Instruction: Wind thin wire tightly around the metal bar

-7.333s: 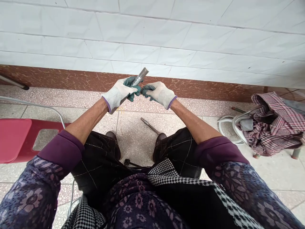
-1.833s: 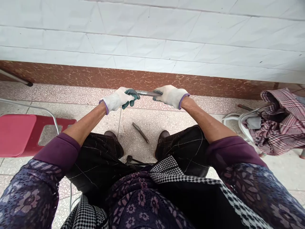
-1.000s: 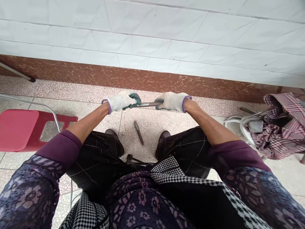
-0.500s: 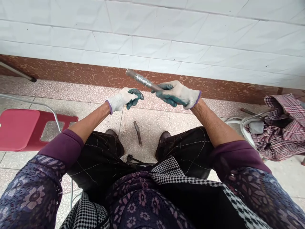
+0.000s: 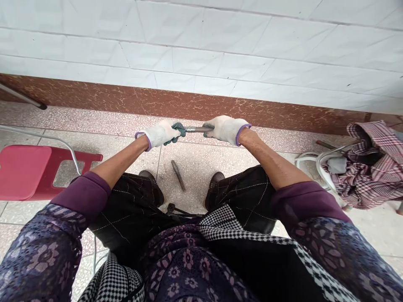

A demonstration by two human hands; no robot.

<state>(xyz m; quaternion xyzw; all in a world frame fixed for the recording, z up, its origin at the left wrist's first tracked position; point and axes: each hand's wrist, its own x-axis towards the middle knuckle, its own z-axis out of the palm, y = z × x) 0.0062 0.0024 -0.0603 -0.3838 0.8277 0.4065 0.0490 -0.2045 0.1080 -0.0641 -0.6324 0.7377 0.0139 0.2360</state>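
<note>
Floor: speckled terrazzo tiles [image 5: 195, 167] run out under my feet, pinkish nearer the wall.
Wall: white tiles [image 5: 201, 46] above a brown marbled skirting band [image 5: 126, 100].
Left side: a red plastic stool [image 5: 25, 172] stands on the floor beside my left knee.
Right side: a plaid cloth [image 5: 371, 167] is heaped on a white frame, well apart from my hands.
Threaded rod [image 5: 193, 129]: I hold it level in front of my knees, above the floor.
Left grip [image 5: 162, 133]: gloved, closed around the rod's left end.
Right grip [image 5: 224, 128]: gloved, closed around the rod's right end.
Second rod [image 5: 178, 175]: lies on the floor between my shoes.
Containers: I see none here.
</note>
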